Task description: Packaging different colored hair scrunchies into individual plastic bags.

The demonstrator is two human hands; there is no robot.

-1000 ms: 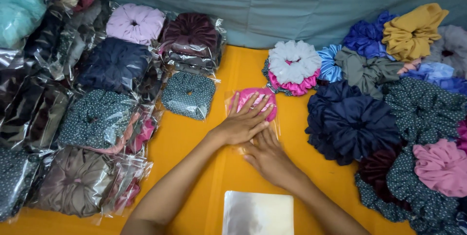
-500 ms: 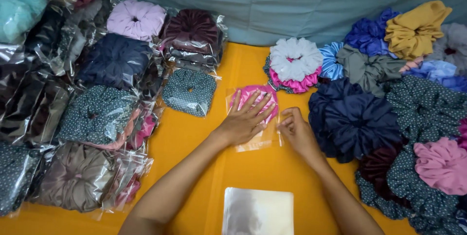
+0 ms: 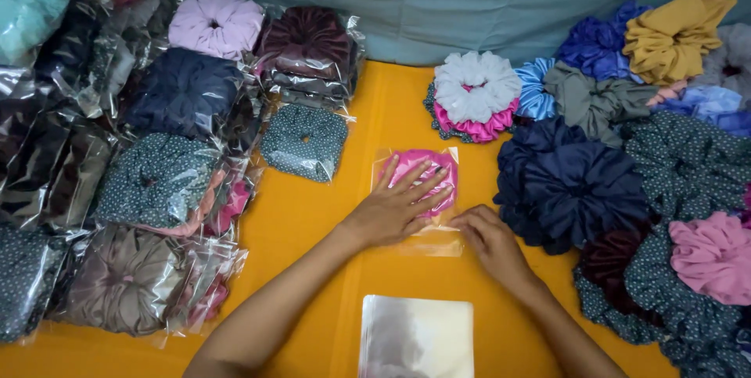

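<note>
A pink scrunchie (image 3: 418, 177) inside a clear bag (image 3: 417, 199) is pressed flat on the orange counter (image 3: 313, 229) by the spread left hand (image 3: 395, 207); the bag's lower edge is pinched by the right hand (image 3: 491, 241)

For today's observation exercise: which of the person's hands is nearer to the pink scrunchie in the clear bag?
Left. The left hand lies flat on the pink scrunchie; the right hand rests below it at the clear bag's open end.

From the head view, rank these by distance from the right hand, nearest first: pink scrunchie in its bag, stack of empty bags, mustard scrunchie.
From the right hand:
1. Pink scrunchie, just up-left, under the left hand.
2. Stack of empty bags, below at the near edge.
3. Mustard scrunchie, far top right.
</note>
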